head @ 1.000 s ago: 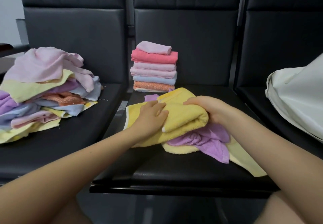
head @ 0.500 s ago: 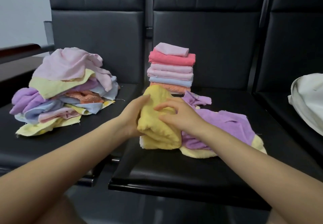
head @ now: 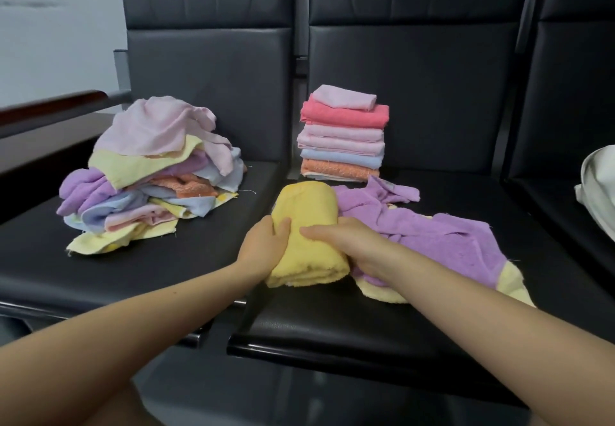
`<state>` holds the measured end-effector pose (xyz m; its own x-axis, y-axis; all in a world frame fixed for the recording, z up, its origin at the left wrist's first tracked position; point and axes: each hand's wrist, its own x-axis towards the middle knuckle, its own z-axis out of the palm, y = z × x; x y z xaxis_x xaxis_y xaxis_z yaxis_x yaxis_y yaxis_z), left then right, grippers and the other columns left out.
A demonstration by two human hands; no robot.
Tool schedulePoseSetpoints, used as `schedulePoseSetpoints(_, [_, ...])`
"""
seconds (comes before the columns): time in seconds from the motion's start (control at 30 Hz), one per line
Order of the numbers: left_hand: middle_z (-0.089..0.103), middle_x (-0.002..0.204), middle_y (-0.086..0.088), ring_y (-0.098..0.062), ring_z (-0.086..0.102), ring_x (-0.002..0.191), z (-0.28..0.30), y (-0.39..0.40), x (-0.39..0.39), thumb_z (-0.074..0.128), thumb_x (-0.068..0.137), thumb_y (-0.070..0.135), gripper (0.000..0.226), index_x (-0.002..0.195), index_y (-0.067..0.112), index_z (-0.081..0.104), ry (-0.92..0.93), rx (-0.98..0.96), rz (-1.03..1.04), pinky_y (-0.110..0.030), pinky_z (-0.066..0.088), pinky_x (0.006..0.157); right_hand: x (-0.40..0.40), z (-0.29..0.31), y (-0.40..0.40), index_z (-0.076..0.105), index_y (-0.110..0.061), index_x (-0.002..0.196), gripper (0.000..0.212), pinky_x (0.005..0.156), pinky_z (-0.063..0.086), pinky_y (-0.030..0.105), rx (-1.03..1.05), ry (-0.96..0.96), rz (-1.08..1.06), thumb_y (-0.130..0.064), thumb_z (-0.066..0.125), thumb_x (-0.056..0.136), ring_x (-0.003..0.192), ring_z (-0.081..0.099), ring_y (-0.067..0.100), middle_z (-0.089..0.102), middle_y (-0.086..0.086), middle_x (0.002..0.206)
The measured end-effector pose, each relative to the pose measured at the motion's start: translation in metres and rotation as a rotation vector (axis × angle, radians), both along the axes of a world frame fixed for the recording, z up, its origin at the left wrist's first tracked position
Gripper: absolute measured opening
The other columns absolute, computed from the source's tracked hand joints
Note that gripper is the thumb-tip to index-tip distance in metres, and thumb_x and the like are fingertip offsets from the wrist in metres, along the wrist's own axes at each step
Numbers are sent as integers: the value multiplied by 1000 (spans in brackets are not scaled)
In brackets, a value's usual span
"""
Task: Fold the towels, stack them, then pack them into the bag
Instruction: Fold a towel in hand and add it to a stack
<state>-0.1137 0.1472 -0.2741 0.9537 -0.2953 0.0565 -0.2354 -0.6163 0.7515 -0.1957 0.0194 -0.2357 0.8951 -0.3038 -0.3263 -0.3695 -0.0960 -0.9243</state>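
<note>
Plain yellow folded towel (head: 307, 226) up front, purple towel (head: 442, 236) beside it with pale yellow cloth (head: 512, 284) under it. The stack (head: 344, 134): pale pink on top, coral, two pale pinks, light blue, orange, a white edge at the bottom. The heap (head: 149, 173) mixes pink, yellow, purple, blue, orange. Seats (head: 382, 322) black, bag (head: 597, 186) off-white.

A row of black padded seats (head: 213, 99) stands against a pale wall (head: 56, 26).
</note>
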Motion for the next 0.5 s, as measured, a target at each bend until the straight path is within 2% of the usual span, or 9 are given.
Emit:
schedulePoseSetpoints(0.1, [45, 71, 5, -10, 44, 66, 10, 0, -6, 42, 102, 34, 35, 71, 20, 38, -142, -67, -63, -24, 30, 55, -6, -2, 2, 47, -13, 129, 49, 93, 51, 41, 144, -128, -54, -20, 71, 86, 106, 59, 24, 59, 3, 111])
schedulePoseSetpoints(0.17, [56, 85, 4, -13, 54, 82, 24, -4, -9, 42, 102, 37, 26, 87, 18, 51, -157, -186, -101, -22, 37, 62, -11, 7, -3, 47, -18, 117, 38, 92, 53, 44, 249, -223, -77, -13, 70, 86, 99, 62, 23, 61, 2, 103])
schedulePoseSetpoints(0.23, [62, 109, 2, -14, 60, 100, 40, -8, -17, 41, 100, 45, 37, 117, 15, 55, 6, -362, -119, -25, 46, 78, -16, 21, -11, 49, -19, 116, 38, 90, 54, 46, 276, -320, -68, -7, 69, 85, 99, 64, 25, 64, 4, 105])
schedulePoseSetpoints(0.3, [67, 116, -2, -17, 66, 104, 53, -11, -27, 41, 98, 52, 50, 130, 15, 52, 382, -594, -246, -28, 53, 83, -20, 37, -22, 53, -16, 120, 40, 82, 57, 42, 298, -381, -47, -3, 68, 84, 98, 66, 25, 66, 8, 109])
schedulePoseSetpoints(0.33, [69, 116, -4, -19, 68, 103, 58, -12, -33, 41, 97, 51, 50, 131, 16, 53, 566, -692, -328, -29, 57, 80, -24, 44, -29, 55, -14, 118, 38, 76, 58, 39, 311, -386, -27, -3, 68, 84, 95, 67, 24, 67, 9, 108])
schedulePoseSetpoints(0.4, [71, 114, -7, -21, 70, 101, 69, -13, -43, 42, 97, 47, 47, 127, 14, 55, 759, -797, -430, -32, 59, 75, -34, 56, -43, 59, -12, 113, 31, 72, 57, 35, 321, -324, 65, -6, 66, 83, 90, 69, 23, 70, 10, 103])
schedulePoseSetpoints(0.5, [71, 114, -11, -25, 71, 99, 81, -24, -48, 49, 96, 41, 42, 124, 10, 57, 818, -885, -427, -40, 56, 80, -42, 66, -63, 62, -10, 106, 19, 79, 56, 37, 350, -186, 110, -15, 64, 88, 88, 70, 24, 75, 10, 92])
